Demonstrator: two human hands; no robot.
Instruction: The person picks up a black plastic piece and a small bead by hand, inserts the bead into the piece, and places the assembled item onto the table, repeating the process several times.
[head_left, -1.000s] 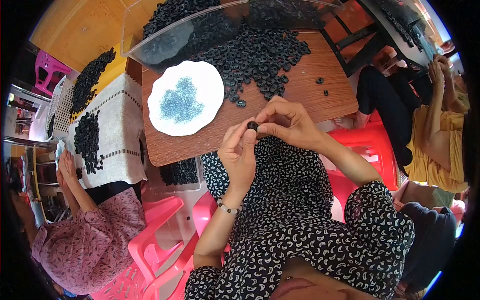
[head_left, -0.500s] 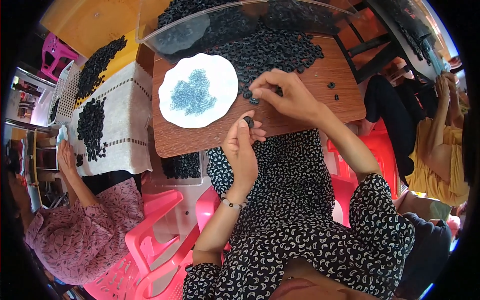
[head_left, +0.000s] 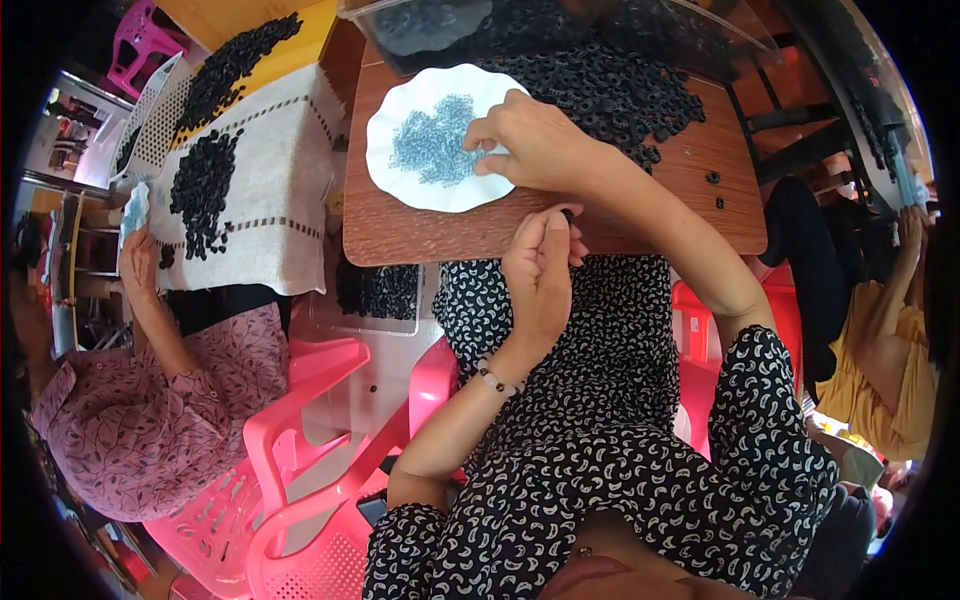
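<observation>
My left hand [head_left: 540, 268] is closed near the table's front edge, thumb and fingers pinching a small round black plastic piece [head_left: 568, 215], mostly hidden by the fingers. Curled over the right side of a white scalloped plate [head_left: 388, 182], my right hand [head_left: 528, 145] has its fingertips at a heap of tiny silvery-blue pieces [head_left: 430, 140]. The fingers are bent in toward the thumb; anything between them is too small to make out. Behind the right hand, many small black ring-like pieces [head_left: 610, 95] are spread across the brown wooden table [head_left: 450, 235].
A clear plastic bin [head_left: 560, 30] with black pieces stands at the back. Two loose black pieces [head_left: 714, 178] lie on the right. Leftward, a person's hand [head_left: 138, 262] is beside a cloth-covered table [head_left: 285, 190] with more black pieces. Another person sits right.
My right hand has moved left from the edge of the black pieces to the plate's heap. My left hand keeps its black piece, now more covered by fingers. The whole view has shifted.
</observation>
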